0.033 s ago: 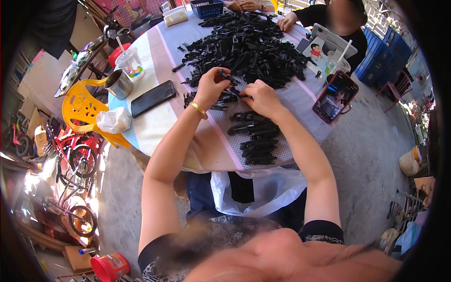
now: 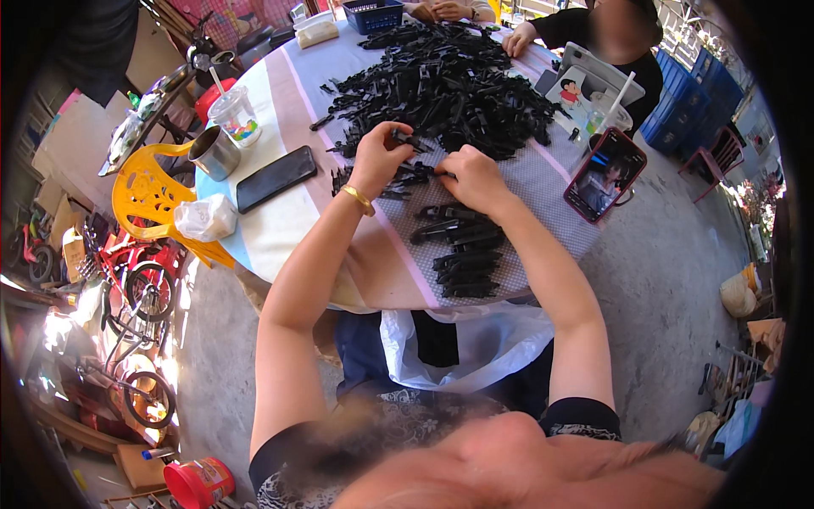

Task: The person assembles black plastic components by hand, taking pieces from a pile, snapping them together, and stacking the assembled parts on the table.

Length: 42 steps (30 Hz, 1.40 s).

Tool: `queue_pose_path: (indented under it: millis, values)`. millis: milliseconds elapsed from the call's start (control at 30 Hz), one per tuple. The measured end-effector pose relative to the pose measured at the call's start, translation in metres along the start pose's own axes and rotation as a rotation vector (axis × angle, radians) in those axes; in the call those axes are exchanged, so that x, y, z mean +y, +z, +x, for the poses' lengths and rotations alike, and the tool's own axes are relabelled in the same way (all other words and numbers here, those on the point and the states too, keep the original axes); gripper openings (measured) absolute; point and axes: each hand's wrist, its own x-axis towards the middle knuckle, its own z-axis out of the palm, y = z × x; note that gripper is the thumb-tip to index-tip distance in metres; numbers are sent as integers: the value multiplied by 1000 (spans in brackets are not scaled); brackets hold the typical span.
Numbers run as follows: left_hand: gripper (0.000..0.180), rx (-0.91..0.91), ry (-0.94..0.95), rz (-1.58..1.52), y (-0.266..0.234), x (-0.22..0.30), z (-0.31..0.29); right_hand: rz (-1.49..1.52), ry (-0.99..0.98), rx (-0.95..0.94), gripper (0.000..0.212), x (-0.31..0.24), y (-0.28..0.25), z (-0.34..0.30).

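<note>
A large heap of small black plastic clip-like pieces (image 2: pixel 441 81) covers the far middle of the table. At its near edge, my left hand (image 2: pixel 381 161) pinches one black clip-like piece (image 2: pixel 415 142) between thumb and fingers. Close to its right, my right hand (image 2: pixel 475 178) has its fingers curled together beside a few loose pieces (image 2: pixel 414 174); what lies between its fingertips is hidden. Nearer to me, a stacked row of the same black pieces (image 2: pixel 466 250) lies side by side, just left of my right forearm.
A black phone (image 2: pixel 276 178), a metal cup (image 2: pixel 214 153), a plastic cup (image 2: pixel 235 114) and a white bag (image 2: pixel 206 218) stand left. A propped phone (image 2: pixel 605 176) is at right. Two people's hands (image 2: pixel 519 40) rest past the heap. A white plastic bag (image 2: pixel 509 339) hangs at my lap.
My right fingertips have shifted slightly away from my left hand. Everything else looks the same.
</note>
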Motion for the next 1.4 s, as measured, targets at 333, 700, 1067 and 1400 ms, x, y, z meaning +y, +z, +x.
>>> queue_pose_path:
  millis: [333, 700, 1067, 1400]
  values:
    - [28, -40, 34, -126, 22, 8, -13, 755, 261, 364, 14, 0, -6, 0]
    - [34, -105, 28, -15, 18, 19, -18, 490, 198, 367, 23, -8, -23, -2]
    - [31, -65, 182, 249, 20, 33, -25, 562, 120, 226, 39, -4, -27, -4]
    - [28, -123, 255, 273, 17, 27, -22, 605, 139, 260, 30, -6, -29, -6]
